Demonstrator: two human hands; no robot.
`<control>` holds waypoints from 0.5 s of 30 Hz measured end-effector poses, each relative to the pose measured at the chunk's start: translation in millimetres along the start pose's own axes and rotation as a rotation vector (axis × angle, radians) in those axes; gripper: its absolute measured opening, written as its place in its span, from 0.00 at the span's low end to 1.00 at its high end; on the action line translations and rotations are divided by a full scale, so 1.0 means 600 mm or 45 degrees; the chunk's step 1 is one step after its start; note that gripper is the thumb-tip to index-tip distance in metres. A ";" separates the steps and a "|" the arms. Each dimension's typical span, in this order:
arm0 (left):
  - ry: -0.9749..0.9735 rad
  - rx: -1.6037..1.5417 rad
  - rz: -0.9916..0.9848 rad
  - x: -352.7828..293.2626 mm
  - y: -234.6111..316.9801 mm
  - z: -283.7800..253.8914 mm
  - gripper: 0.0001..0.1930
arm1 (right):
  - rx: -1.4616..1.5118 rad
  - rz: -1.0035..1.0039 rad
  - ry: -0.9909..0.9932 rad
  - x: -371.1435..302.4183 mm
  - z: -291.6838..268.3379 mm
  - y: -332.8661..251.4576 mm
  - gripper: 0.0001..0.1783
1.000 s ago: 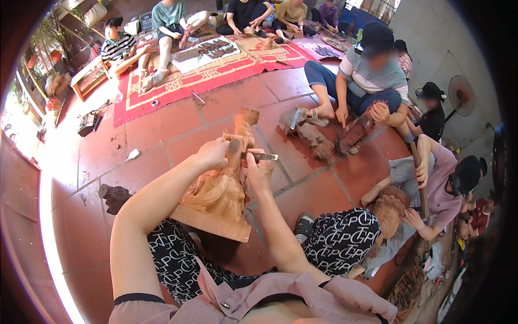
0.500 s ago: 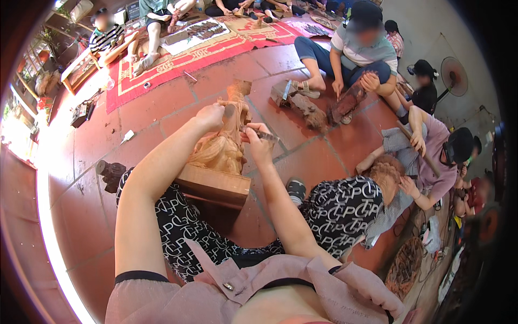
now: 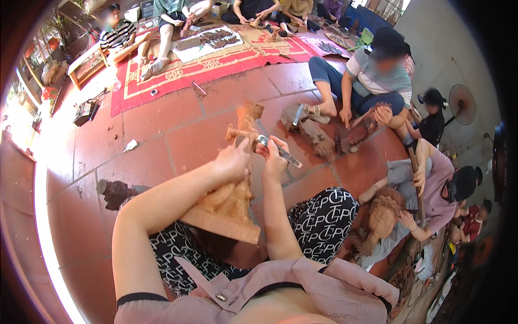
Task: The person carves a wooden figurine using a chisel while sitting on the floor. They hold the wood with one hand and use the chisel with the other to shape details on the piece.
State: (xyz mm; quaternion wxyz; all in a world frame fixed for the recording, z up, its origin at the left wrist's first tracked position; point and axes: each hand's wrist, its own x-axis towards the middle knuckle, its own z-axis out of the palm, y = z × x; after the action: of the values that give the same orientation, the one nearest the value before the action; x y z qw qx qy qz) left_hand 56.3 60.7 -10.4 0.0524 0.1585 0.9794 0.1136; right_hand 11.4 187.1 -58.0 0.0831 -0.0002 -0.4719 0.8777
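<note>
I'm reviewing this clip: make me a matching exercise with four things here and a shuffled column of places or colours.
Things:
1. statue
2. metal tool
3. fan
4. rug

Places or colours:
A. in front of the grey wall
B. red with a pale gold pattern
C. light brown
D. in the right hand

Pairs: 1-C, 2-D, 3-A, 4-B

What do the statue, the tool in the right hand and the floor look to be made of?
Statue: likely bare wood, judging by its matte tan-orange surface and carved shape; grain is too blurred to confirm.
Tool: probably polished metal, since it shines silvery.
Floor: apparently clay tiles, perhaps unglazed, reddish with greyish joints.
</note>
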 end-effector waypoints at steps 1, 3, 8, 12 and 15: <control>-0.036 -0.022 0.038 -0.006 0.004 -0.005 0.12 | 0.021 -0.012 0.030 0.007 0.001 0.003 0.08; -0.080 -0.086 0.132 -0.008 -0.002 -0.010 0.12 | -0.001 -0.009 0.027 0.022 0.012 0.002 0.09; -0.208 -0.284 0.195 -0.035 -0.001 -0.025 0.15 | -0.082 0.054 -0.003 0.036 0.016 0.019 0.08; -0.201 -0.387 0.241 -0.055 -0.021 -0.017 0.17 | -0.267 0.089 -0.057 0.027 0.004 0.056 0.12; -0.158 -0.491 0.276 -0.062 -0.033 -0.025 0.17 | -0.257 0.031 -0.054 0.022 0.008 0.062 0.13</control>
State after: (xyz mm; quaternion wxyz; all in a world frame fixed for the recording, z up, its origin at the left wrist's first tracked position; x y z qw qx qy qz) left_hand 83.7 27.3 1.7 0.1294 0.2564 0.9117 0.2937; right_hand -7.7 165.1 -85.2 0.0620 0.0042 -0.5596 0.8264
